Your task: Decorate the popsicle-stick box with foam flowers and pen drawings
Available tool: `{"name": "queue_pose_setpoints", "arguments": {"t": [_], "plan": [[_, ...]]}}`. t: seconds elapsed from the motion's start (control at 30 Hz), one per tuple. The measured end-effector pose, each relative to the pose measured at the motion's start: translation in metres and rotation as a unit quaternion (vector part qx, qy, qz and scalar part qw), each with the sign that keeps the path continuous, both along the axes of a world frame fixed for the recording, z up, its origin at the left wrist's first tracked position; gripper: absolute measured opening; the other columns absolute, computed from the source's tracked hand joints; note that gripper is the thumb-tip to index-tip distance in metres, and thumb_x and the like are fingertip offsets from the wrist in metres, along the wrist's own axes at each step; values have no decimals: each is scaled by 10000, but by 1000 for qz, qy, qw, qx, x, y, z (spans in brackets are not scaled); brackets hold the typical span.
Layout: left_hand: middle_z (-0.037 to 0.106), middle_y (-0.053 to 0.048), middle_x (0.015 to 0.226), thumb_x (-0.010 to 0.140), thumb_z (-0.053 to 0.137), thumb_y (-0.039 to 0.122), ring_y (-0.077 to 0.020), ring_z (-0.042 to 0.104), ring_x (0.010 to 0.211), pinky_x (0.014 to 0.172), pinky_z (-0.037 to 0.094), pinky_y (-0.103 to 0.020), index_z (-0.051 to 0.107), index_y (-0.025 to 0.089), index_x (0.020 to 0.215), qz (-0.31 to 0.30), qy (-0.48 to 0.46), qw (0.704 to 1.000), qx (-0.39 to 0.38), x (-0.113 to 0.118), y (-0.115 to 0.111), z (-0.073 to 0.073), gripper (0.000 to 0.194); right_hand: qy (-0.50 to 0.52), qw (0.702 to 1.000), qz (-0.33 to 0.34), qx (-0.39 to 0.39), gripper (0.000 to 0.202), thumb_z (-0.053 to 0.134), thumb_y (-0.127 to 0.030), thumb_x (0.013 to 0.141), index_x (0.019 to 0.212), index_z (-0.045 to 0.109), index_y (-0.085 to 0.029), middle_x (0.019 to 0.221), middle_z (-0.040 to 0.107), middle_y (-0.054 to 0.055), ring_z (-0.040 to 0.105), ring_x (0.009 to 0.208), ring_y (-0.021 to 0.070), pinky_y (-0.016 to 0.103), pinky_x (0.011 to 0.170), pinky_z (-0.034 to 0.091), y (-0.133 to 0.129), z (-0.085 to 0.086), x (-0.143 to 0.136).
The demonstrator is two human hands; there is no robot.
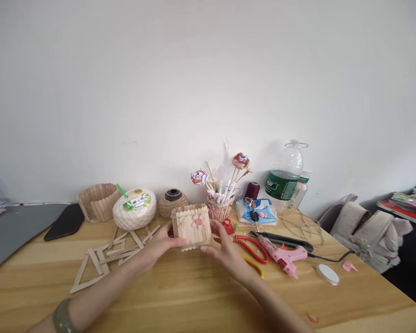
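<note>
Between my two hands is a small box made of wooden craft sticks (190, 233), with a pink flower and a pale bow-like decoration on its front. My left hand (164, 243) grips its left side, thumb across the lower front. On the other side my right hand (225, 252) is curved around the right edge, its thumb near the lower corner. The box is just above or on the table; I cannot tell which. Right behind it stands a woven pot (220, 210) with pens, sticks and paper flowers. Loose craft sticks (100, 261) lie to the left.
A white wrapped coconut (135, 210), a twine spool (173, 203) and a curved stick piece (99, 201) line the back left. To the right lie red-handled pliers (253, 247), a pink glue gun (286, 256) with a cord, and a white round lid (327, 274). A large bottle (284, 180) stands behind.
</note>
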State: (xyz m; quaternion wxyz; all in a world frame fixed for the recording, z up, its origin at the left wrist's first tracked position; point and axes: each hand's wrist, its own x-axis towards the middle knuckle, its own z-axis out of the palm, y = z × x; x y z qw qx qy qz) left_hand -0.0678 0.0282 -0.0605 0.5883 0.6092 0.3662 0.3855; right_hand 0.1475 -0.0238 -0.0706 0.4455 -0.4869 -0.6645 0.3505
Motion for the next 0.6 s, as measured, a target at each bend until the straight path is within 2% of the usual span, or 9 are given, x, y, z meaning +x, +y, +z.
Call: {"name": "queue_pose_setpoints", "arguments": {"t": [0.1, 0.2, 0.27, 0.4, 0.5, 0.6], "plan": [[632, -133, 1309, 719, 728, 388, -325, 560, 1231, 1026, 450, -423, 595, 141, 1244, -5, -9, 1000, -27, -2, -11, 12, 595, 57, 996, 61, -19, 926, 655, -644, 737, 1444, 231, -224, 1516, 346, 170, 358, 1394, 253, 435, 1119, 319, 3, 5, -8], [639, -114, 1301, 700, 742, 399, -330, 548, 1237, 1040, 427, -427, 592, 160, 1244, 2, -5, 999, -44, -4, -15, 18, 613, 133, 986, 92, -49, 1013, 705, -650, 685, 1463, 193, -252, 1553, 284, 151, 287, 1430, 258, 441, 1138, 284, 3, 12, -13], [635, -125, 1298, 689, 755, 411, -341, 547, 1229, 1046, 412, -448, 563, 155, 1268, 6, 10, 998, -55, -4, -15, 18, 661, 181, 978, 71, -73, 973, 729, -609, 684, 1448, 236, -263, 1552, 294, 132, 279, 1431, 270, 458, 1150, 254, 5, 17, -16], [591, -145, 1341, 707, 731, 422, -342, 526, 1242, 1040, 413, -445, 463, 145, 1347, 18, 22, 999, -43, 1, -12, 14, 747, 196, 975, 6, -100, 775, 704, -520, 743, 1367, 344, -237, 1457, 446, 117, 396, 1358, 290, 486, 1133, 281, 12, 22, -20], [540, -138, 1400, 742, 681, 405, -325, 485, 1289, 1054, 407, -424, 387, 149, 1400, 24, -1, 999, -37, 7, -11, 11, 765, 203, 974, -7, -102, 742, 700, -491, 754, 1343, 328, -238, 1427, 471, 119, 437, 1326, 283, 488, 1126, 298, 18, 16, -23], [550, -114, 1395, 764, 647, 389, -320, 469, 1309, 1072, 395, -414, 437, 168, 1366, 31, -4, 999, -35, 11, -10, 9, 674, 207, 974, -5, -87, 754, 719, -474, 743, 1335, 308, -253, 1432, 457, 116, 428, 1331, 277, 481, 1128, 304, 21, 6, -25]]}}
